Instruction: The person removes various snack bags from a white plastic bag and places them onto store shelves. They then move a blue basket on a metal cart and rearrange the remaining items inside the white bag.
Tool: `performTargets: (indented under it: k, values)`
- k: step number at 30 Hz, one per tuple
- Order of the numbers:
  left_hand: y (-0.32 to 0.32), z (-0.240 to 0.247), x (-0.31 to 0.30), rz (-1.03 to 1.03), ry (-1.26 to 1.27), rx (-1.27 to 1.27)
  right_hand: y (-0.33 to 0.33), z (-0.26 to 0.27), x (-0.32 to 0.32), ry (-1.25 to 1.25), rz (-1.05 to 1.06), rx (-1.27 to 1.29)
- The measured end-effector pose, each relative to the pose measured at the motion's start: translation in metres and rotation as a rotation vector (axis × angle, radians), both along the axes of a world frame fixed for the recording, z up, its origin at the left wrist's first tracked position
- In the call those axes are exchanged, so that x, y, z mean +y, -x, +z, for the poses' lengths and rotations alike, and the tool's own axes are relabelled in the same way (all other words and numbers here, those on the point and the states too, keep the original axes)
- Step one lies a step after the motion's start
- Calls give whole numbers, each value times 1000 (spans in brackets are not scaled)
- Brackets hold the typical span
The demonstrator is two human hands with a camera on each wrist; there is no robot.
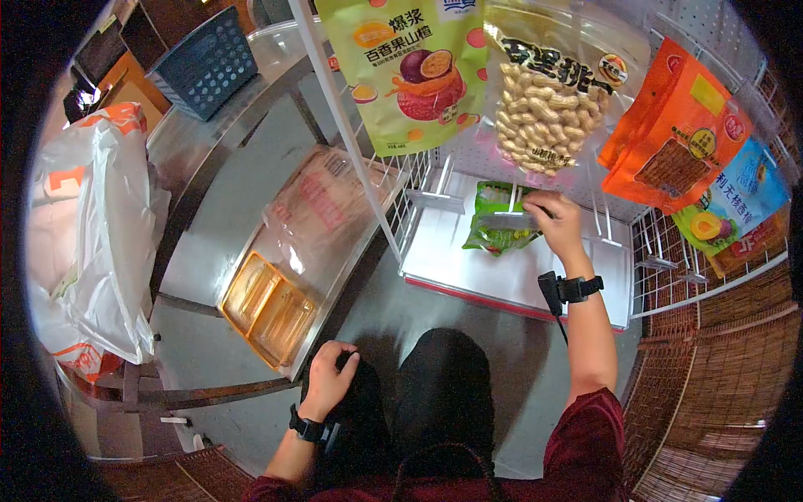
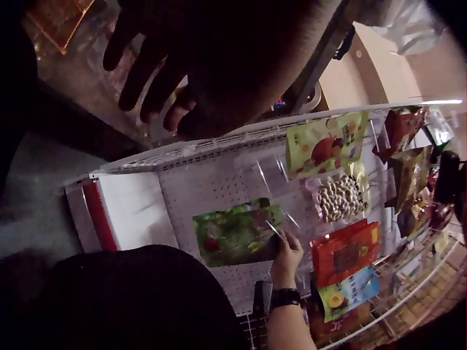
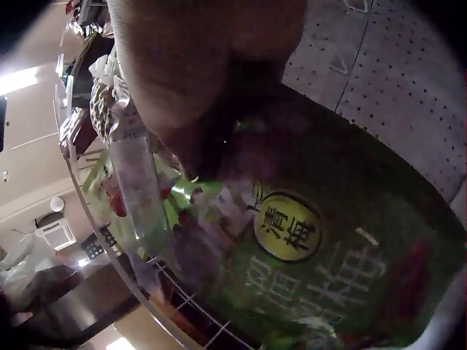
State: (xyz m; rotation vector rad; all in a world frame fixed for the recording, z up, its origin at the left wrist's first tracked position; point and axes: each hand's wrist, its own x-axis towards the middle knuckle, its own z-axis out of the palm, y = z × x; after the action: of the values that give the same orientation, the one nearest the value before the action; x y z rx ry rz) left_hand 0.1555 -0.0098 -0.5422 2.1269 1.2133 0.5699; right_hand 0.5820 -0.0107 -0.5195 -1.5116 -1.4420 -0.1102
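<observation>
My right hand point(image 1: 554, 224) pinches the top edge of a green snack bag point(image 1: 495, 238), beside the clear label holder point(image 1: 507, 220) of a hanging hook. From the left wrist, the bag point(image 2: 237, 235) appears in front of the white pegboard, with the right hand point(image 2: 288, 255) at its upper corner. Up close in the right wrist view, the bag's front shows a round yellow label point(image 3: 288, 227), partly shaded under the hand point(image 3: 211, 73). My left hand point(image 1: 329, 381) rests by my left knee, holding nothing; its fingers point(image 2: 149, 80) hang loosely apart.
Above hang a yellow-green fruit bag point(image 1: 410, 75), a peanut bag point(image 1: 552, 100), orange bags point(image 1: 677, 125) and a blue bag point(image 1: 749, 184). Wire sides flank the white shelf point(image 1: 452, 255). To the left are an orange divided tray point(image 1: 268, 309), a white plastic bag point(image 1: 104, 243) and a dark basket point(image 1: 205, 63).
</observation>
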Motion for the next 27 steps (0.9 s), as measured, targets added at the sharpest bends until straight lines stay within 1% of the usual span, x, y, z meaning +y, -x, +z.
performTargets:
  k: [3, 9, 13, 15, 16, 18, 19, 21, 25, 27]
  values:
    - [3, 0, 0, 3, -7, -4, 5, 2, -2, 62, 60, 25]
    - [6, -1, 0, 5, 6, -11, 5, 10, -1, 92, 88, -25]
    - [5, -1, -1, -4, -8, -2, 9, 17, -3, 113, 75, -116]
    - [6, -3, -1, -12, -8, -7, 11, 18, -2, 159, 3, -193]
    - [6, -4, 0, -18, -8, -12, 10, 18, -2, 161, 2, -193]
    - [8, -7, 1, -14, -3, -12, 10, 17, 1, 266, 25, 85]
    - [8, -7, 1, -9, 0, -11, 9, 17, 1, 267, 27, 85]
    - [9, -5, 1, -1, 13, -10, 7, 16, 1, 358, -3, 230]
    - [7, 2, 0, 23, 26, -16, 10, 13, 1, 336, -27, 256]
    - [8, 4, 0, 17, 5, -25, 9, 10, -1, 226, -9, 101]
